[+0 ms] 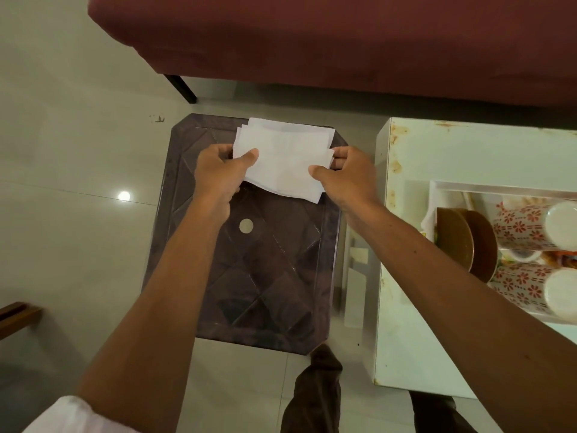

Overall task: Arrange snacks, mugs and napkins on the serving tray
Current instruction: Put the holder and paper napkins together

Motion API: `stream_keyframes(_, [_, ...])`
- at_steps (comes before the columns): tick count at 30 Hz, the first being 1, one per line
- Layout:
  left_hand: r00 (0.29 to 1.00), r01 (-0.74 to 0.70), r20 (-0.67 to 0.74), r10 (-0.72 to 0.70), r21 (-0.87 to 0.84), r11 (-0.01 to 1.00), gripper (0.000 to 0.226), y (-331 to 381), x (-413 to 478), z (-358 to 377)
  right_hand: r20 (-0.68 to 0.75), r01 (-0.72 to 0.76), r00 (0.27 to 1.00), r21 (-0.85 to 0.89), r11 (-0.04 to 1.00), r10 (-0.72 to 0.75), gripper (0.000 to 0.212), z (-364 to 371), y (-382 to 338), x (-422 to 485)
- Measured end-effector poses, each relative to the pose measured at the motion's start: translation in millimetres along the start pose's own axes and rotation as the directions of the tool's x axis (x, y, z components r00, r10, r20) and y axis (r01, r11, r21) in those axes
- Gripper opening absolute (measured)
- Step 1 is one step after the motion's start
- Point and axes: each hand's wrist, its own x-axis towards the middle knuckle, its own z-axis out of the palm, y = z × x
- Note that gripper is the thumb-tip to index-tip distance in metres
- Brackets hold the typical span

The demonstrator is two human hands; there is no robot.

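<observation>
A person's left hand (218,170) pinches the left edge of a stack of white napkins (284,157), thumb on top and fingers curled beneath. The right hand (346,176) grips the opposite edge the same way. The napkins, slightly fanned, are held over the far end of a dark brown plastic stool (249,276) that stands on a pale tiled floor (62,151) before a maroon sofa (343,42). Whether the stack touches the stool cannot be told. To the right, on a stained white table (406,307), a white serving tray (437,189) holds two nested brown bowls (468,242). Just beside them are two mugs with a red flower pattern, one (524,226) farther from the person and one (524,289) nearer.
</observation>
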Motion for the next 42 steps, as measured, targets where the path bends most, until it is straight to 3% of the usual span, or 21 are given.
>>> stream_keyframes(3, [0.997, -0.066, 0.036, 0.066, 0.023, 0.998, 0.011, 1.7, -2.5, 2.7, 0.012, -0.027, 1.000, 0.020, 0.999, 0.027, 0.037, 0.7, -3.7, 1.8])
stream_keyframes(9, [0.988, -0.140, 0.062, 0.140, -0.008, 0.990, 0.005, 2.5, -21.3, 3.6, 0.033, -0.015, 0.999, 0.065, 0.998, 0.013, 0.012, -7.6, -4.8, -11.5])
stream_keyframes(17, [0.954, -0.258, 0.151, 0.260, -0.032, 0.966, 0.006, -6.4, -98.9, 29.3, -0.042, 0.010, 0.999, 0.178, 0.984, -0.003, 0.020, -57.7, 18.0, -59.2])
stream_keyframes(23, [0.865, -0.383, 0.358, 0.350, 0.023, 0.923, 0.019, -16.2, -163.0, 71.7, 0.028, -0.004, 1.000, 0.269, 0.963, -0.004, 0.036, -100.2, 50.7, -105.8])
stream_keyframes(25, [0.865, -0.321, 0.400, 0.304, -0.026, 0.947, 0.027, -20.9, -183.0, 86.9, 0.018, 0.009, 1.000, 0.242, 0.970, -0.013, 0.049, -114.3, 60.4, -116.5])
stream_keyframes(28, [0.890, -0.067, 0.433, 0.142, -0.184, 0.981, 0.047, -26.5, -209.4, 106.2, 0.020, 0.032, 0.999, 0.203, 0.979, -0.037, 0.059, -136.1, 75.0, -120.9])
stream_keyframes(33, [0.892, 0.008, 0.444, 0.086, -0.204, 0.979, 0.043, -16.1, -231.6, 137.9, -0.115, 0.160, 0.982, 0.083, 0.984, -0.150, 0.044, -174.2, 103.5, -121.9])
stream_keyframes(35, [0.905, -0.064, 0.411, 0.104, -0.109, 0.992, 0.041, -5.2, -233.6, 153.4, -0.209, 0.215, 0.955, -0.006, 0.977, -0.212, 0.035, -188.2, 112.7, -123.6])
stream_keyframes(37, [0.914, -0.183, 0.380, 0.143, 0.072, 0.980, 0.053, 7.4, -232.0, 170.2, -0.244, 0.246, 0.935, -0.074, 0.967, -0.256, 0.032, -197.8, 119.6, -126.9])
stream_keyframes(42, [0.861, -0.418, 0.472, 0.188, 0.445, 0.792, 0.078, 40.8, -223.6, 212.4, -0.221, 0.279, 0.923, -0.176, 0.944, -0.315, 0.035, -212.0, 137.3, -133.4])
